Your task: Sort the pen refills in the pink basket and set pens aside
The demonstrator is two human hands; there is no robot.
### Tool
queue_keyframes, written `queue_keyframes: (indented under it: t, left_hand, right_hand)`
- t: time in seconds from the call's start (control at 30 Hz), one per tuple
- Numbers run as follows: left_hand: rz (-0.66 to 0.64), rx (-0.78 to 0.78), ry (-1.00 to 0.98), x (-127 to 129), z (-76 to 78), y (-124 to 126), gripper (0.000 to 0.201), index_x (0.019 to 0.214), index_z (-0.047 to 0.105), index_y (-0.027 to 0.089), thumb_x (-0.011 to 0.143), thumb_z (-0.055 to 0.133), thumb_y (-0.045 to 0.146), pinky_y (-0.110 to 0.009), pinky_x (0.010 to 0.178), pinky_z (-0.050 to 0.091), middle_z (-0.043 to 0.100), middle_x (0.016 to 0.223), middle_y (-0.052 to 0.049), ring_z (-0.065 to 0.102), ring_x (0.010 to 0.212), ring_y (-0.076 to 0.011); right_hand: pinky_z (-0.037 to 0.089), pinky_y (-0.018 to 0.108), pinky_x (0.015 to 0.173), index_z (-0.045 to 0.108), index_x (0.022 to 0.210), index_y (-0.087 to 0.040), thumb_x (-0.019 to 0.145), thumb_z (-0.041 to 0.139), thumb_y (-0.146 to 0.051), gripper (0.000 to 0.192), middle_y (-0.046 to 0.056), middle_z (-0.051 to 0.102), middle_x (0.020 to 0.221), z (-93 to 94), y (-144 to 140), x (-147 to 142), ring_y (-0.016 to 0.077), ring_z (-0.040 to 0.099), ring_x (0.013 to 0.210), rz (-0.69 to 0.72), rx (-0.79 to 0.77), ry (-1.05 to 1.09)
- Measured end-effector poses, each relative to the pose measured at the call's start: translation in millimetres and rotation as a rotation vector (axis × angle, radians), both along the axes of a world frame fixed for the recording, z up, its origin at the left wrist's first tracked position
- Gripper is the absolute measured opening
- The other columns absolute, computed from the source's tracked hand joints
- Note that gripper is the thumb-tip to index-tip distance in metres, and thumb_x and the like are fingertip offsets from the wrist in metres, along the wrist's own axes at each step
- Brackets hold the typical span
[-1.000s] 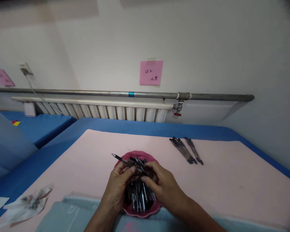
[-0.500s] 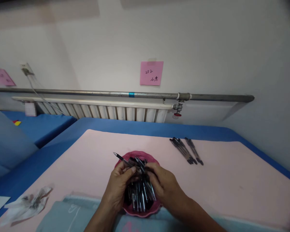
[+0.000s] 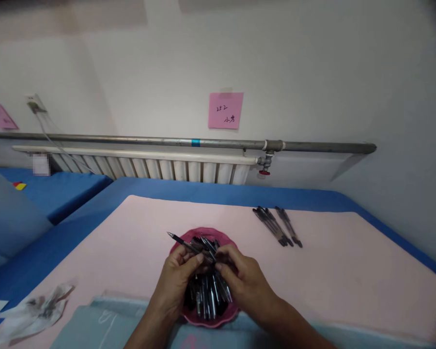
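Observation:
My left hand is closed in a pinch around an uncapped pen, its silver tip pointing up and to the left. Opposite it, my right hand has thumb and fingers pinched close to the pen's rear end; what lies between them is hidden. Both hands are over a pink bowl with a wavy rim. Many dark, clear-barrelled pens fill the bowl, partly covered by my hands.
Several capped black pens lie side by side at the back right of the pink tabletop. A crumpled, stained tissue is at the left, beside a blue-grey cloth along the front. Behind the table stand a radiator and a pipe.
The whole view has shifted slightly. My right thumb and fingers have moved a little at the pen's rear end. My left hand keeps the same hold on the pen.

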State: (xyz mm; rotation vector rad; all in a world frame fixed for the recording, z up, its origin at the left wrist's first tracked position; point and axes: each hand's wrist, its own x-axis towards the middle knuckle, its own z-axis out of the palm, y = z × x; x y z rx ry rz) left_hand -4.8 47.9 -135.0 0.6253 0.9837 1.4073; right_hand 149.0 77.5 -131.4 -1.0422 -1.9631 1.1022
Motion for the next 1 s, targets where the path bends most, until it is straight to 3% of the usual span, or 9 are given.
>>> queue_keyframes:
  t: [0.1, 0.2, 0.3, 0.5, 0.7, 1.0]
  left_hand:
    - [-0.029, -0.033, -0.003, -1, -1.1, -1, 0.029, 0.093, 0.066, 0.014, 0.066, 0.074, 0.022, -0.026, 0.068, 0.051, 0.071, 0.085, -0.006, 0.065, 0.071, -0.0155]
    - [-0.008, -0.072, -0.012, -1, -2.8, -1, 0.028, 0.092, 0.065, 0.016, 0.066, 0.074, 0.023, -0.024, 0.066, 0.051, 0.071, 0.084, -0.005, 0.065, 0.069, -0.0145]
    - [0.014, -0.107, 0.003, -1, -3.6, -1, 0.029, 0.092, 0.065, 0.017, 0.065, 0.075, 0.023, -0.024, 0.065, 0.051, 0.071, 0.084, -0.004, 0.066, 0.068, -0.0141]
    - [-0.014, -0.127, -0.010, -1, -6.5, -2, 0.035, 0.096, 0.064, 0.016, 0.064, 0.076, 0.025, -0.029, 0.065, 0.052, 0.072, 0.083, -0.006, 0.068, 0.072, -0.0200]
    - [-0.010, -0.149, -0.021, -2, -10.4, -1, 0.039, 0.100, 0.063, 0.018, 0.064, 0.076, 0.024, -0.027, 0.063, 0.051, 0.072, 0.082, -0.005, 0.067, 0.071, -0.0194]
    - [-0.082, -0.060, -0.006, -3, -9.1, -3, 0.036, 0.102, 0.064, 0.018, 0.068, 0.073, 0.024, -0.029, 0.067, 0.049, 0.072, 0.087, -0.007, 0.067, 0.076, -0.0213]
  right_hand:
    - [0.043, 0.024, 0.052, 0.049, 0.092, -0.022, 0.084, 0.043, -0.017, 0.012, -0.003, 0.059, 0.070, 1.7, -1, -3, 0.0120, 0.056, 0.058, 0.017, -0.173, 0.063]
    - [0.043, 0.025, 0.060, 0.054, 0.090, -0.022, 0.077, 0.055, -0.017, 0.014, -0.001, 0.061, 0.080, 3.2, -3, -2, 0.0139, 0.057, 0.070, -0.020, 0.015, -0.057]
    - [0.042, 0.026, 0.067, 0.056, 0.090, -0.022, 0.077, 0.053, -0.012, 0.017, 0.000, 0.061, 0.086, 3.3, -5, 1, 0.0145, 0.057, 0.078, -0.012, 0.188, -0.129]
    - [0.042, 0.024, 0.058, 0.055, 0.094, -0.024, 0.085, 0.046, -0.019, 0.013, -0.002, 0.061, 0.078, -0.5, -7, 2, 0.0126, 0.055, 0.066, -0.047, 0.075, -0.145]
    - [0.043, 0.027, 0.070, 0.054, 0.093, -0.023, 0.079, 0.051, -0.013, 0.017, 0.002, 0.061, 0.092, 5.3, -10, 1, 0.0160, 0.056, 0.084, 0.015, 0.264, -0.200]
    - [0.042, 0.024, 0.059, 0.058, 0.086, -0.025, 0.077, 0.053, -0.015, 0.014, -0.003, 0.062, 0.074, -4.7, -6, 1, 0.0131, 0.056, 0.065, -0.044, -0.046, -0.086]
